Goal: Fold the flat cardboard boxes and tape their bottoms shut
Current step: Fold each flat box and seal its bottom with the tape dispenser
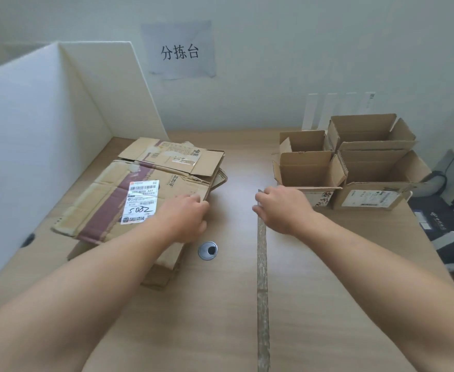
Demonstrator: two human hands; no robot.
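Likely light yet stiff, the top flattened box [105, 202], stacked left on the bench [233, 304], is held at its right edge by the left hand [187, 217], fingers curled, while the right hand [282, 208] grips an edge-on cardboard sheet [262, 291].

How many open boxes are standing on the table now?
4, grouped at the right: back-left box, back-right box, front-left box, front-right box. Others may hide behind them.

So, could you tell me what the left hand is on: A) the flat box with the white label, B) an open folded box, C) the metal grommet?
A: the left hand holds the right edge of the labelled flat box on top of the stack, apart from the grommet.
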